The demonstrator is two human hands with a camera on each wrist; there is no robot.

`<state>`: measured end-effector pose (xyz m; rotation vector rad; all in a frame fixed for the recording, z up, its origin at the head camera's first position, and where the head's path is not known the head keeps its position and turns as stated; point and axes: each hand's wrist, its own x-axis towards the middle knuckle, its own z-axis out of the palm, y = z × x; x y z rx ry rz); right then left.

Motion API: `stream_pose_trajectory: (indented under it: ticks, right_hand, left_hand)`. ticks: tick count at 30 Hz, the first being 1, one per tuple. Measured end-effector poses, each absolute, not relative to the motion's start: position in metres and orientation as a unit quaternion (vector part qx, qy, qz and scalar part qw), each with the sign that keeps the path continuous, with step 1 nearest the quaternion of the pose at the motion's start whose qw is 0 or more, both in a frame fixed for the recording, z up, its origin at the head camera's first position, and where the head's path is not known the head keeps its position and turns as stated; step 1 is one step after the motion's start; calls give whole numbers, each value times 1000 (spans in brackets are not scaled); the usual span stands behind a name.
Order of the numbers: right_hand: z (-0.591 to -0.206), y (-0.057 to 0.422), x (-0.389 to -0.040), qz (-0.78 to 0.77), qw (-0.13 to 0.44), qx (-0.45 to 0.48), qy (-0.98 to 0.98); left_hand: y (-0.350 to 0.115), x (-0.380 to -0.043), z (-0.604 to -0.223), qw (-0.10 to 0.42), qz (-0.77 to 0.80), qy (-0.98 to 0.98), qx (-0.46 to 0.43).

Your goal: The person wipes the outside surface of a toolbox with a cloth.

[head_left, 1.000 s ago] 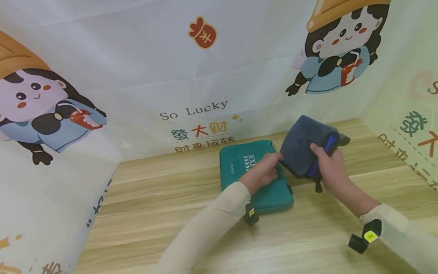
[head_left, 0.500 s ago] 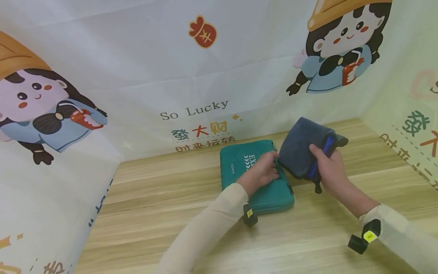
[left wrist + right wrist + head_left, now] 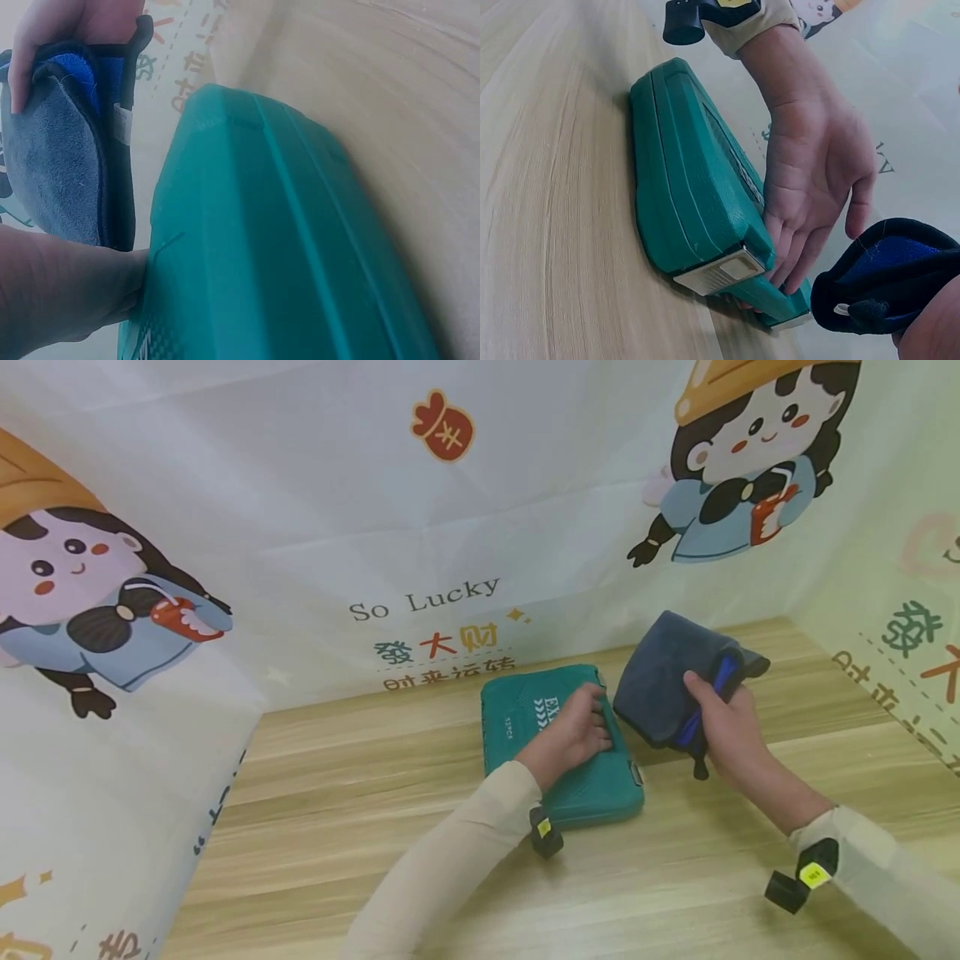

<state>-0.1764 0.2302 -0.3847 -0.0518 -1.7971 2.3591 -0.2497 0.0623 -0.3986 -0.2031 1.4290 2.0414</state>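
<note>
A green hard plastic tool case (image 3: pixel 600 793) with white lettering and metal latches lies flat on the wooden table. My left hand (image 3: pixel 570 731) is over its right side, fingers hooked into the slot at the handle; in the right wrist view the left hand's (image 3: pixel 810 165) fingers pass behind the handle (image 3: pixel 769 296) and the thumb stands free. To the right, my right hand (image 3: pixel 731 718) grips a folded grey-blue towel (image 3: pixel 660 677) with dark edging and a bright blue inner side, thumb on top. In the left wrist view the towel (image 3: pixel 56 157) hangs apart from the case (image 3: pixel 255 225).
A printed cloth backdrop (image 3: pixel 315 543) rises behind and at both sides of the wooden table (image 3: pixel 337 793). Each sleeve carries a small black wrist camera, one on the left (image 3: pixel 546 833) and one on the right (image 3: pixel 813 870).
The left fingers have left the towel's lower left corner and drawn in to the case's handle. The right hand still grips the towel, shifting only slightly.
</note>
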Motion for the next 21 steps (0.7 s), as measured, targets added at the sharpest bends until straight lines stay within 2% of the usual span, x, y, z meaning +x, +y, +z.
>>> stream_pose_trajectory:
  ticks: [9,21]
  right_hand:
    - [-386,231,-176,787,87,-19,-610]
    - [-388,230,-178,793,85,-19,-603]
  left_hand:
    - [60,-247,-398,305,778,543,-86]
    - [47,-244,-381,327,787,520,-55]
